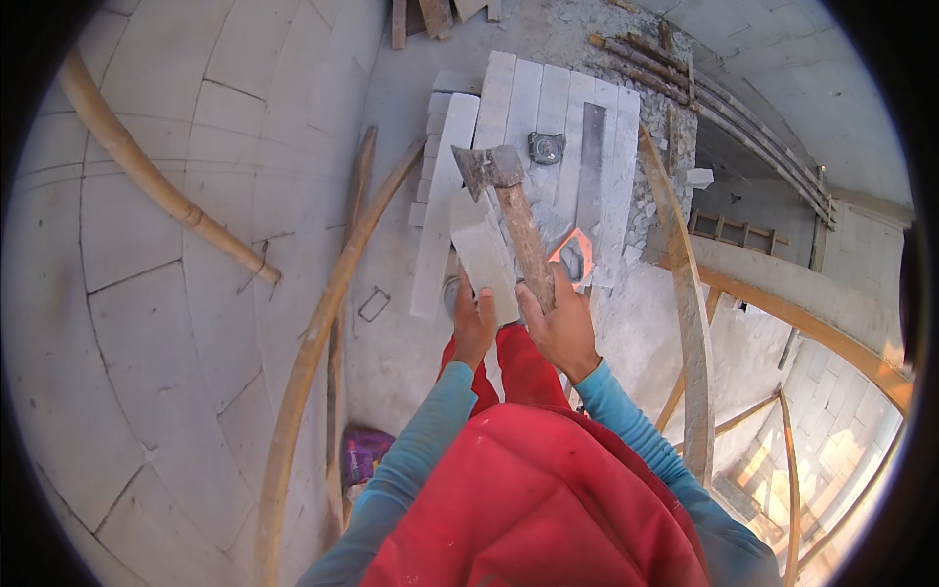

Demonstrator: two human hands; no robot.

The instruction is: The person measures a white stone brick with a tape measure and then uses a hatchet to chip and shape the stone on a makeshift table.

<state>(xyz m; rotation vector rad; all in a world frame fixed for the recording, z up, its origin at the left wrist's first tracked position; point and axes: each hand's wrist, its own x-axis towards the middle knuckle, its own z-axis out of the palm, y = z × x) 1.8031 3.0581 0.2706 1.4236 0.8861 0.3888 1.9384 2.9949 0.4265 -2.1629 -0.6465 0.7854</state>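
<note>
My left hand [472, 328] grips the lower end of a pale grey block piece [484, 256], which is tilted, with its far end pointing away from me. Just right of it, my right hand [564, 328] is closed round the wooden handle of a hatchet [524, 230]. The hatchet's metal head is beyond the block's far end, its flared edge toward the left. Beneath both lies a stack of long pale blocks [499, 93]. On the stack rest a dark tape measure [546, 148] and a handsaw with an orange handle [587, 243].
Wooden poles [328, 313] lean at the left by a block wall [215, 196]; another upright board [685, 284] stands right. Rubble [641, 201] lies beside the stack. An opening with a ladder [738, 230] is at the right. A purple bag [364, 452] sits lower left.
</note>
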